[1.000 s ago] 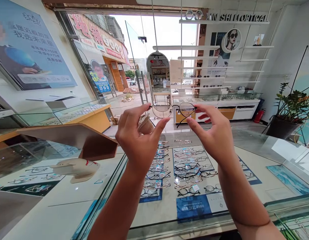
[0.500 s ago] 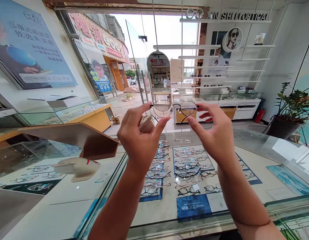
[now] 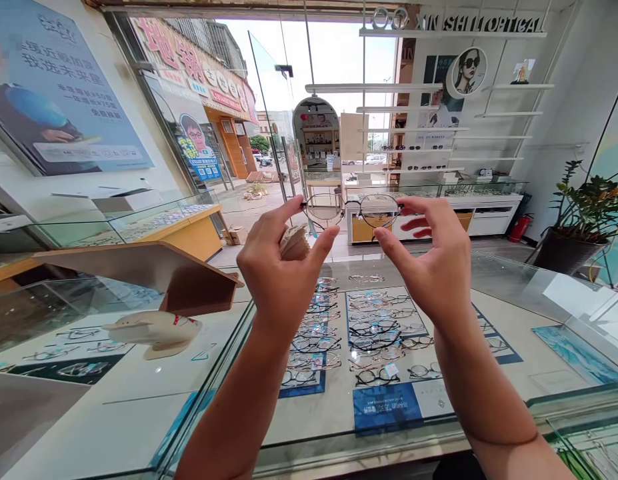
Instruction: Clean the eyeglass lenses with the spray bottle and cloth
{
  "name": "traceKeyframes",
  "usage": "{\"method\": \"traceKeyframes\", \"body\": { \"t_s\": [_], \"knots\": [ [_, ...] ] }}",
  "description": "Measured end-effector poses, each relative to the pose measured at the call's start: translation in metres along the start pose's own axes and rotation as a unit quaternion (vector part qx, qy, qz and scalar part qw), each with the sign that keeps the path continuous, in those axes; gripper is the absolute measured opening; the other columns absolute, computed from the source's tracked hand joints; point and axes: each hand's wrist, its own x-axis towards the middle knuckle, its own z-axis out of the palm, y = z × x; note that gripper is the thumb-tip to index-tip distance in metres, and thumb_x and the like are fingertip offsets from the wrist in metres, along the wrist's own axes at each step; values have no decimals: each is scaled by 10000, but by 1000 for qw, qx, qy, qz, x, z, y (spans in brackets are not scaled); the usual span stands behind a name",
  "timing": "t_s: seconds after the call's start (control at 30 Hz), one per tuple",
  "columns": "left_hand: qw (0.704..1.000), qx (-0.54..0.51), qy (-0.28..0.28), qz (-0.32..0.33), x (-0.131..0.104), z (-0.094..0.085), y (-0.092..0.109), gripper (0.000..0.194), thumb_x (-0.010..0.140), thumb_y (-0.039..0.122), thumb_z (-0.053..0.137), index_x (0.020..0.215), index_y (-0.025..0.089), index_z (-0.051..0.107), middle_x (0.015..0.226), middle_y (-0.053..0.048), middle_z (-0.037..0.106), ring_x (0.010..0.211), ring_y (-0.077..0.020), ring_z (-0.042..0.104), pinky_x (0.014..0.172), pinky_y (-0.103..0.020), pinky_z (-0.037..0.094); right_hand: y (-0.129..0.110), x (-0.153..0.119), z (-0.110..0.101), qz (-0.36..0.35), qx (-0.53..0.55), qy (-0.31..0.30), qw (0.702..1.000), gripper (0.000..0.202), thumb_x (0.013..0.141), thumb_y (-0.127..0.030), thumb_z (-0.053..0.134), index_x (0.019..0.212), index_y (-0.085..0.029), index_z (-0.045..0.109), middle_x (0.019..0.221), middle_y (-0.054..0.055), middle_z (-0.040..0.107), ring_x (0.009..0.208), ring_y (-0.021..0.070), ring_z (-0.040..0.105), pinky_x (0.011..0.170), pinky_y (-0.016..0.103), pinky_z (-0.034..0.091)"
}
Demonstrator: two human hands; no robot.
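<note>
I have the eyeglasses (image 3: 352, 203) up above the glass counter (image 3: 309, 420), lenses side by side. Left hand (image 3: 281, 270) half-curled, thumb and forefinger spread, holding one side of the frame — beige cloth (image 3: 295, 244) tucked in it too. Right hand (image 3: 433, 263) likewise part-open, holding the other side — thumb tip near the lens rim. Display frames (image 3: 373, 330) lie in rows below.

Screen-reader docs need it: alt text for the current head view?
A person's left hand and right hand hold up thin-rimmed round glasses above a glass display case of eyeglass frames. The left also holds what looks like bunched cloth; an arched mirror stands beyond.
</note>
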Motion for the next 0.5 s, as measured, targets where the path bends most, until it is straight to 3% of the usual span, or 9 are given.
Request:
{"method": "traceKeyframes", "body": {
  "t_s": [0.33,0.5],
  "knots": [
    [1000,-23,15,-8,-1,2,-2,450,878,449,991,1272,317,817,1217,-60,849,1212,-311,804,1082,-486,667,-2,-2,0,-16,-4,6,1000,378,1012,-455,776,1353,-306,708,1276,92,760,1047,279,746,872,469,628],
    [998,-48,-5,-30,-3,3,-7,481,903,548,943,1300,323,789,1305,-76,827,1341,-348,754,1070,-508,664,-4,-3,-5,-21,-16,-5,1000,396,1026,-522,755,1361,-322,691,1290,102,749,1069,301,743,895,501,636]
  ]
}}
